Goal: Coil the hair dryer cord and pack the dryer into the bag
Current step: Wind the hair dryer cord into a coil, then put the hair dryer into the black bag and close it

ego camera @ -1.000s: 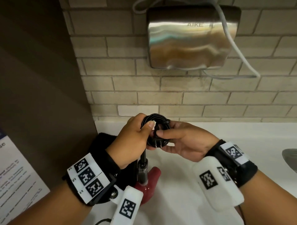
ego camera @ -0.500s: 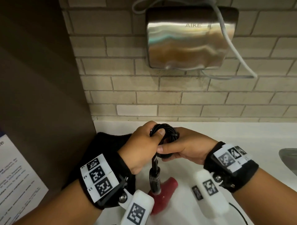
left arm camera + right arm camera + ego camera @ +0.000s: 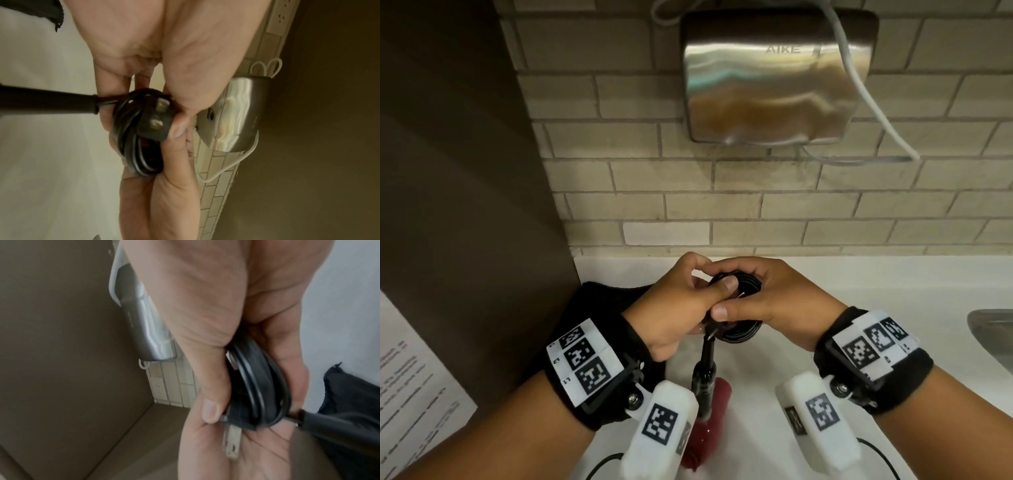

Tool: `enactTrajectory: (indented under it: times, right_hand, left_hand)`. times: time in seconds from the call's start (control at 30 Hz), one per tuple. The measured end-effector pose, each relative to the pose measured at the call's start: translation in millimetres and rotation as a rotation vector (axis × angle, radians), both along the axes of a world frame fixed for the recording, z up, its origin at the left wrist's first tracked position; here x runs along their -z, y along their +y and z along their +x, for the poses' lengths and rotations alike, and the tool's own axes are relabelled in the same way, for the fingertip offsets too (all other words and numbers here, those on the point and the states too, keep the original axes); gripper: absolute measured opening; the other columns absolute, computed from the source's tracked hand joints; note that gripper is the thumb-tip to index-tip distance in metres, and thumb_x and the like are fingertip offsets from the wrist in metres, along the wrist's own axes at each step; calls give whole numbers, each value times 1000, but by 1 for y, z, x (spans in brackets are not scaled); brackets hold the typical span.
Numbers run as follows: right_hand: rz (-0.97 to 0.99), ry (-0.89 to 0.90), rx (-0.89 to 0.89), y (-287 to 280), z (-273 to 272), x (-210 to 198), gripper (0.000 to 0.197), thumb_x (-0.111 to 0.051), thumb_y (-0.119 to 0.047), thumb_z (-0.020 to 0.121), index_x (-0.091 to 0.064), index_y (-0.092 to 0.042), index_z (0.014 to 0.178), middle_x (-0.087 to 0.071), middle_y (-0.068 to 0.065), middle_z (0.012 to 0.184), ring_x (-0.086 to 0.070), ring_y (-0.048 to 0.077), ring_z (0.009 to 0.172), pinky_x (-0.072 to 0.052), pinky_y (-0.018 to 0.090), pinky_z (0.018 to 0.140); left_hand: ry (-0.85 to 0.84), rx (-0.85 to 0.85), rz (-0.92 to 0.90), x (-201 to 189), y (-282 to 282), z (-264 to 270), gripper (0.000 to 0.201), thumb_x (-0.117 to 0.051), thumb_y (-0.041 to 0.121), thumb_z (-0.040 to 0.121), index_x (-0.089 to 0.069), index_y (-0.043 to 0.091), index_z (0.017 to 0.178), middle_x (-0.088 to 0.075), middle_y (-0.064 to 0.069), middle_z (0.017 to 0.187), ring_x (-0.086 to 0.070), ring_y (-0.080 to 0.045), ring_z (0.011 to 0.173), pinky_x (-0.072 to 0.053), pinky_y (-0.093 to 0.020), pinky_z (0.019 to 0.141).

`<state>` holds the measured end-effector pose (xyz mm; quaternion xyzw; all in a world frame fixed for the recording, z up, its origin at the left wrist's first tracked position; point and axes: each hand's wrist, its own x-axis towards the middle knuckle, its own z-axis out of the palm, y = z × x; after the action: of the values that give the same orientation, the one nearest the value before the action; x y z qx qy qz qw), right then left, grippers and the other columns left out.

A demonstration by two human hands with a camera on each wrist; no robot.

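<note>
The black cord is wound into a small coil (image 3: 748, 287) held between both hands above the white counter. My left hand (image 3: 709, 287) grips the coil's left side with its thumb across the top. My right hand (image 3: 753, 301) wraps the right side and its thumb presses the plug (image 3: 154, 121) against the coil (image 3: 133, 146); the prongs (image 3: 232, 441) stick out. From the coil (image 3: 261, 378) the black strain relief (image 3: 705, 370) runs down to the red hair dryer (image 3: 710, 421), partly hidden by the wrist cameras. The black bag (image 3: 599, 301) lies behind my left wrist.
A steel hand dryer (image 3: 774, 75) with a white cable hangs on the brick wall. A brown partition (image 3: 465, 205) with a paper sign (image 3: 410, 394) closes off the left. A metal sink (image 3: 993, 329) shows at the right edge of the counter (image 3: 876, 284).
Both hands have closed tighter round the coil and turned it flatter. The right thumb has moved onto the plug. The dryer still hangs below.
</note>
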<state>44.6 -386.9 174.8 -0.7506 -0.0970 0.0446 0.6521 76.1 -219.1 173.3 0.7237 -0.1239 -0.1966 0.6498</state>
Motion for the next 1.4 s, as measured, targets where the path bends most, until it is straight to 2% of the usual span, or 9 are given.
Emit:
enactTrajectory:
  times: [0.17,0.3,0.57,0.67,0.77,0.87,1.03,1.27,1.4]
  right_hand:
    - [141,-68,183,-5,-6,27,39,-86,1,69,-72,-14,102,-75,0,85,-71,15,79,-58,27,73]
    - [281,-86,447,-17,-5,52,35,-84,0,73,-67,-16,100,-73,6,91,-72,22,83,-58,32,68]
    - [432,-38,832,-63,5,106,32,-79,2,80,-54,-9,97,-70,14,93,-76,15,69,-61,30,57]
    - [420,73,936,-84,10,138,54,-89,-14,71,-56,8,108,-72,27,103,-79,30,80,-64,42,67]
    - [346,165,1007,-105,13,173,80,-96,-36,56,-61,9,112,-71,31,108,-78,37,86,-65,46,73]
    - [55,242,1095,-107,5,182,60,-90,-37,67,-61,-3,107,-71,14,100,-72,25,79,-57,30,60]
    - [-409,240,1077,-117,2,185,48,-81,-48,73,-55,-12,90,-66,6,86,-60,22,73,-44,31,58]
    - [-807,231,900,-149,0,192,48,-60,-69,79,-59,-24,94,-66,7,99,-63,31,95,-55,42,80]
    - [-723,225,809,-155,-5,179,34,-66,-51,85,-59,-26,106,-59,8,110,-61,29,103,-53,45,91]
  left_hand:
    - [150,-13,-172,1,7,5,32,-62,39,94,-55,11,108,-58,-14,109,-68,-24,82,-59,-38,75]
    - [194,-117,-166,17,25,14,29,-62,38,94,-56,11,102,-49,-14,113,-66,-37,107,-57,-51,94]
    - [289,-222,-77,62,51,13,25,-58,31,98,-56,7,104,-50,-19,117,-62,-44,111,-54,-54,97]
    - [311,-245,-35,76,57,10,22,-57,30,99,-57,9,104,-51,-18,118,-63,-40,108,-53,-54,97]
    - [326,-256,11,88,62,5,23,-56,31,99,-56,9,106,-53,-15,117,-63,-37,109,-52,-53,98]
    - [314,-265,64,96,68,0,28,-55,33,99,-56,7,111,-54,-14,120,-62,-35,112,-52,-53,99]
    - [281,-286,131,103,80,-3,28,-53,35,99,-58,11,114,-56,-8,124,-59,-31,117,-52,-51,99]
    - [210,-355,235,114,105,6,24,-51,36,100,-59,15,108,-58,-4,123,-57,-28,118,-52,-47,95]
    - [223,-387,246,123,120,11,19,-51,35,101,-60,20,107,-58,-2,122,-57,-28,118,-52,-47,96]
